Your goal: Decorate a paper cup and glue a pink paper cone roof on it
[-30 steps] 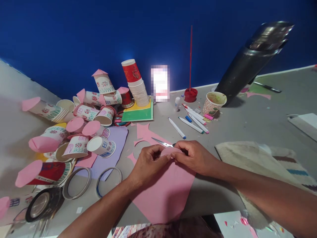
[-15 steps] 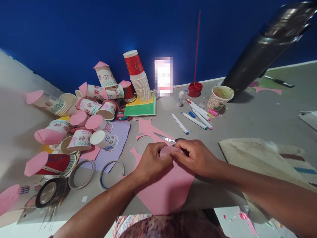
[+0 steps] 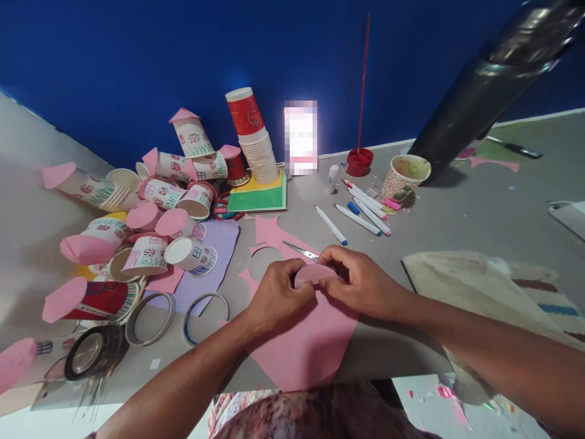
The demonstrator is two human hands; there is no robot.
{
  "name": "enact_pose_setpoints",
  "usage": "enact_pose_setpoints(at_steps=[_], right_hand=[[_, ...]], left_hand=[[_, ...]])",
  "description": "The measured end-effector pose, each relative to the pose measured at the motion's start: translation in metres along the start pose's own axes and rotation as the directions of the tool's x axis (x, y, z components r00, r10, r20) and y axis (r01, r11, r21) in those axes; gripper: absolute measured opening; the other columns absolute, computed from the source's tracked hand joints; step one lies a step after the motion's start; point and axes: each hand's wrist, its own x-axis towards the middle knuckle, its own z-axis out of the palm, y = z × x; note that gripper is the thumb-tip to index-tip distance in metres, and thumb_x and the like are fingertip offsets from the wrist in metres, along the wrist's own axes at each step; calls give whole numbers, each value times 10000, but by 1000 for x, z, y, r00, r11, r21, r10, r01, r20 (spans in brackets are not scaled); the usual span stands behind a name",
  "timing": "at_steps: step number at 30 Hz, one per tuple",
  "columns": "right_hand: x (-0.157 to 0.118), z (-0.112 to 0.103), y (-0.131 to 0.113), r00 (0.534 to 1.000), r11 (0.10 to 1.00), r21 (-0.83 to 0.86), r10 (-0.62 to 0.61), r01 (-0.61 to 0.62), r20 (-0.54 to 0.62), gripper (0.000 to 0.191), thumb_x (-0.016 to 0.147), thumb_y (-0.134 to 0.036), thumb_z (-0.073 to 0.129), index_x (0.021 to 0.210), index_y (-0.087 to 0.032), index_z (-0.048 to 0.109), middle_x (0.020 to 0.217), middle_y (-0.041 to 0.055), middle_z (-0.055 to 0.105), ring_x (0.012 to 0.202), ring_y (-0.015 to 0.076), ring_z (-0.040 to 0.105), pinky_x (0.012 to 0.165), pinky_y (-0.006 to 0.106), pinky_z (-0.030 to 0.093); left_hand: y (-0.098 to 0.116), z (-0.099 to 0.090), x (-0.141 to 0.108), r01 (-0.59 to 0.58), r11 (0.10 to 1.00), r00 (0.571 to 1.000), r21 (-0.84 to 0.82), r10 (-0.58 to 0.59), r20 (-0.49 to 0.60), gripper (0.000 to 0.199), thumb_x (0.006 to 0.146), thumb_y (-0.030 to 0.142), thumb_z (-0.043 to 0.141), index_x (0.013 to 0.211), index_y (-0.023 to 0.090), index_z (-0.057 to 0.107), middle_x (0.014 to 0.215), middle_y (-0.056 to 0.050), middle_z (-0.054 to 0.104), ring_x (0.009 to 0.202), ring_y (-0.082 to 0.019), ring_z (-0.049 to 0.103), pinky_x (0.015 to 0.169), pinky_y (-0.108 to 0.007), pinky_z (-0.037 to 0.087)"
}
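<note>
Between my hands is a small pink paper piece [image 3: 315,275] with a rounded upper edge. My left hand [image 3: 278,296] pinches its left side, thumb in front. On its right side, my right hand [image 3: 359,280] grips it between thumb and fingers. Under both hands lies a large pink paper sheet [image 3: 304,347], its far part cut with round gaps. A pair of scissors [image 3: 302,250] rests just beyond my hands, blades pointing left, handles hidden behind my right hand.
Decorated paper cups [image 3: 150,253] with pink paper tops crowd the left, near two tape rolls [image 3: 150,318]. A cup stack [image 3: 258,152] stands on a green and yellow booklet [image 3: 258,198]. Markers [image 3: 331,225], a glue stick [image 3: 333,180], a used cup [image 3: 404,178] and a cloth [image 3: 470,305] lie rightward.
My right thumb has shifted slightly and the right fingers have lifted a little, so more of the small pink piece shows. Both hands still hold it in the same place.
</note>
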Motion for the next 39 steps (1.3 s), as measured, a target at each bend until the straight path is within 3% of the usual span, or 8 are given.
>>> enact_pose_setpoints(at_steps=[7,13,22,27,36,39], right_hand=[[-1,1,1,999,997,-70,-28,29,20,255,719,-58,562,920,-215,561,833,-22,659,728,149,573,667,262,411],[-2,4,5,999,990,-134,-49,47,-4,280,734,-72,563,974,-217,556,865,-7,688,749,165,602,680,269,407],[-5,-2,2,998,980,-199,5,8,64,332,775,-84,545,1077,-218,579,1004,35,734,857,209,658,733,299,416],[-4,1,2,998,970,-241,11,6,69,311,799,-140,590,1098,-222,566,951,26,722,791,204,641,693,296,392],[-3,-5,0,999,988,-151,-20,24,28,285,744,-72,534,973,-233,585,863,-13,701,735,169,603,668,288,396],[-2,-11,3,999,994,-109,-32,29,-32,334,752,-63,547,1035,-234,597,928,0,714,780,168,628,693,287,437]], left_hand=[[3,7,-3,-14,999,1000,-40,14,3,169,752,196,557,607,188,470,584,66,369,549,-87,321,493,-240,240],[0,9,-2,-37,999,999,-10,37,-26,143,752,166,541,618,182,493,597,62,394,567,-86,334,512,-238,249],[-3,8,-1,-60,998,998,-22,59,-15,165,767,145,557,620,185,493,589,67,414,558,-84,348,514,-236,264],[-4,8,-1,-78,997,997,-25,77,-18,151,749,137,553,626,190,485,595,73,411,566,-84,347,520,-234,275],[-3,8,-2,-41,999,999,16,41,-15,168,771,191,555,622,189,477,597,66,400,570,-88,350,515,-252,245],[-5,5,-1,-10,1000,999,-5,10,-42,109,757,186,530,648,184,522,612,58,430,577,-95,372,514,-253,253]])
